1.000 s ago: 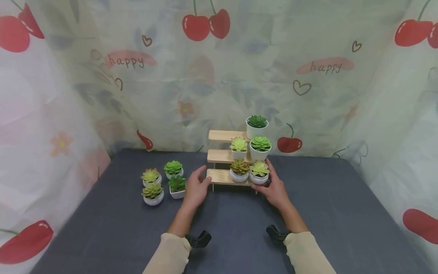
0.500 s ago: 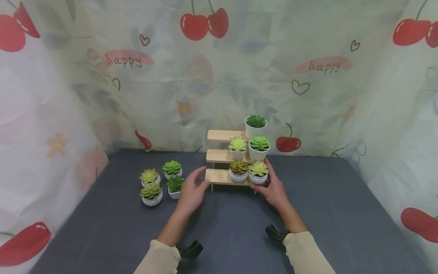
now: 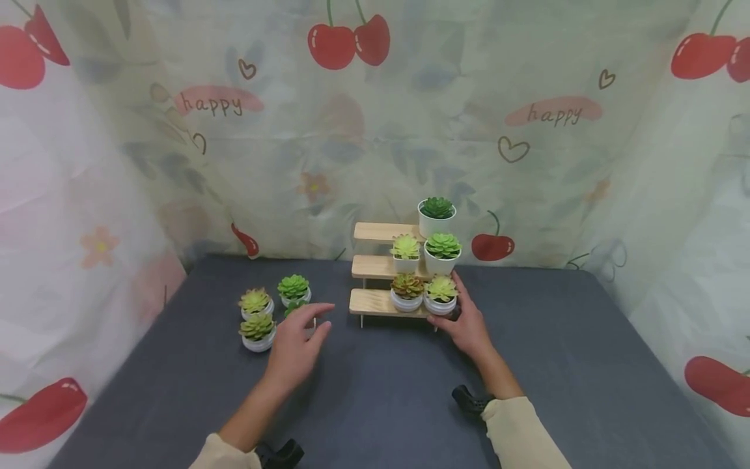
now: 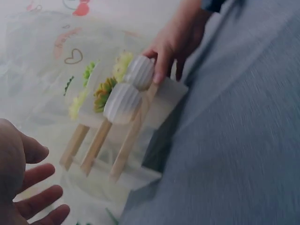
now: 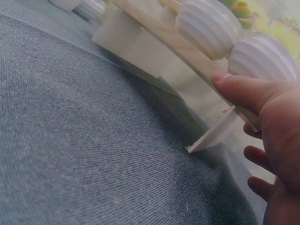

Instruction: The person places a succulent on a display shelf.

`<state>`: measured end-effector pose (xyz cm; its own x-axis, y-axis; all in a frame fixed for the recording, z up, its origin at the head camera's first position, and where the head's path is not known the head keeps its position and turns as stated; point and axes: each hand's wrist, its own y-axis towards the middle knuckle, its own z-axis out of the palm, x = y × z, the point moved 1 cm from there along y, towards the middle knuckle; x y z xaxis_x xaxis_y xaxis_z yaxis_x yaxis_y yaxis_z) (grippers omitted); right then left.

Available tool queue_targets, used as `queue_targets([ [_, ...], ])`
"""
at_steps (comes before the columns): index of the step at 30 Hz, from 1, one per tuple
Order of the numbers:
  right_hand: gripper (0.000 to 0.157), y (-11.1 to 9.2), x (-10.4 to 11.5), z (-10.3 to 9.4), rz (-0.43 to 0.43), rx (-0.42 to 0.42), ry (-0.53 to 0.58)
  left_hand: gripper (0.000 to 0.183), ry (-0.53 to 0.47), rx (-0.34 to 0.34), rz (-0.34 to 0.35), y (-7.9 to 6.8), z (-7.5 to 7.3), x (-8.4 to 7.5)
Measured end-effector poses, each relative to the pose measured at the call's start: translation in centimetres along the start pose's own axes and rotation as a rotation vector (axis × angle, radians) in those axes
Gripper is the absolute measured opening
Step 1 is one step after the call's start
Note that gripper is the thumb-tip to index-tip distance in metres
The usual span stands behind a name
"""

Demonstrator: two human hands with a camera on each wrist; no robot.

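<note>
A three-step wooden stand (image 3: 375,303) sits at the back of the dark grey table (image 3: 381,391). Two ribbed white pots, a reddish succulent (image 3: 408,292) and a yellow-green one (image 3: 441,294), stand on its lowest step. My right hand (image 3: 459,319) grips that step's right end; in the right wrist view the thumb (image 5: 243,91) lies on the step's edge (image 5: 187,51) with the other fingers curled below. My left hand (image 3: 305,329) hovers with spread fingers over a dark green succulent pot (image 3: 295,306), partly hiding it. The left wrist view shows those straight fingers (image 4: 33,187) holding nothing.
Two succulents (image 3: 405,253) (image 3: 442,253) stand on the middle step and one (image 3: 436,217) on the top step. Three more pots (image 3: 254,304) (image 3: 293,288) (image 3: 256,330) sit on the table left of the stand. A cherry-print curtain (image 3: 375,130) closes in the back and sides.
My left hand has let go of the stand's left end and moved left and toward me, over the pots on the table. My right hand has stayed on the stand.
</note>
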<state>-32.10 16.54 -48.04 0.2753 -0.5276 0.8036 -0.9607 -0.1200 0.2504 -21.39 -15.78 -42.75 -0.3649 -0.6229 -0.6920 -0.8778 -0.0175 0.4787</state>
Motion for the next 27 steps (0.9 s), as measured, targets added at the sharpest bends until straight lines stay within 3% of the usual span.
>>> queue_targets([
  [8,0.108,0.0,0.2,-0.1,0.017,0.006,0.002,0.037,0.181,-0.181,0.222,-1.3,-3.2,2.1],
  [11,0.108,0.1,0.2,-0.2,0.023,0.012,0.001,0.042,0.225,-0.238,0.228,-1.8,-4.0,3.2],
  [15,0.107,0.0,0.4,-0.4,0.029,0.027,0.006,0.056,0.177,-0.295,0.076,-2.5,-4.9,4.5],
  [19,0.106,-0.2,0.5,-0.3,0.026,0.025,0.001,0.069,0.051,-0.314,-0.199,-3.0,-5.7,5.3],
  [23,0.106,-0.3,0.1,-0.1,0.024,0.011,-0.003,0.08,-0.078,-0.255,-0.477,-3.3,-6.1,5.8],
  [27,0.106,-0.3,-0.1,-0.3,0.025,0.003,0.009,0.085,-0.162,-0.203,-0.61,-3.1,-6.0,6.4],
])
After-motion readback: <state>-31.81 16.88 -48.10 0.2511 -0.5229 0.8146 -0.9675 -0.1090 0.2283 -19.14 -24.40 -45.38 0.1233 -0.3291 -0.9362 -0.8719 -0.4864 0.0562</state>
